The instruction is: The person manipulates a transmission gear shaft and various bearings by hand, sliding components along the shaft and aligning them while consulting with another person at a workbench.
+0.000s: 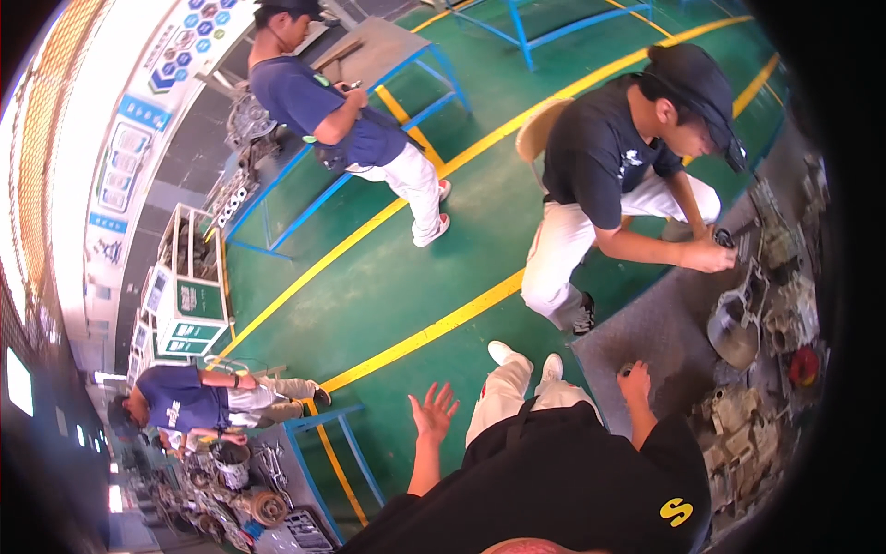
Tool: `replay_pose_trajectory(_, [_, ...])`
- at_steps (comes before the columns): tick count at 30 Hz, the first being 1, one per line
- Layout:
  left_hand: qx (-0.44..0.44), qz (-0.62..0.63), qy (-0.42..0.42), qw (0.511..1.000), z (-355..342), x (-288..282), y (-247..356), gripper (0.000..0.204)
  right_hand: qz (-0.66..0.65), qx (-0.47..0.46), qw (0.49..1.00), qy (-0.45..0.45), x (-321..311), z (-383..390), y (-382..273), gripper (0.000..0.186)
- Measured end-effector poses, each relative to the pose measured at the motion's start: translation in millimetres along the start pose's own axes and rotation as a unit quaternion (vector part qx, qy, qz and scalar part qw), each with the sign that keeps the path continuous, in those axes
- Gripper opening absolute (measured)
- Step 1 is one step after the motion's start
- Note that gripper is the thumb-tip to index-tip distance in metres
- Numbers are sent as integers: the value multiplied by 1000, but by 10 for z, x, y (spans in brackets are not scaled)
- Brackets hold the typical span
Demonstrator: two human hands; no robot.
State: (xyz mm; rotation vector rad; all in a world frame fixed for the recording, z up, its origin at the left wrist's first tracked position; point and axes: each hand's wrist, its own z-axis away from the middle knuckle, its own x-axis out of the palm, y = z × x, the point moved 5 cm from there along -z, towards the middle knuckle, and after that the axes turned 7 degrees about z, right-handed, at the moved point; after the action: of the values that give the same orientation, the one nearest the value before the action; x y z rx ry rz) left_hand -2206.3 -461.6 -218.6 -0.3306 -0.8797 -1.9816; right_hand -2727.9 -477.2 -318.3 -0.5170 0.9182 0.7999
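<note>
My left hand (432, 413) is raised over the green floor, palm showing and fingers spread, with nothing in it. On the grey metal bench top (604, 346) rests my right hand (637, 383), its fingers curled at a small dark object (626, 369) whose kind I cannot make out. Farther along the same bench, a seated person in a black shirt holds a small dark part (724, 238) with both hands. Between that person and my right hand stands a round metal housing (734, 330).
Metal castings (738, 425) and a red part (805, 367) crowd the bench's right side. At lower left, another bench carries wrenches (273, 466), a bucket (231, 464) and a tool case (307, 531). Two people stand to the left; a blue-framed table (388, 46) is behind.
</note>
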Motion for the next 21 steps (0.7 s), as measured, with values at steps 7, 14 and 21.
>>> replay_pose_trajectory(7, [-17, -14, 3, 1000, -65, -36, 141, 83, -21, -55, 998, 23, -43, -40, -121, 56])
replay_pose_trajectory(14, [-14, -33, 2, 999, -66, 9, 141, 78, 23, -64, 996, 50, -90, -2, -193, 54])
replay_pose_trajectory(21, [-21, -28, 23, 999, 6, 35, 93, 74, -18, 27, 999, -39, -203, 6, -209, 55])
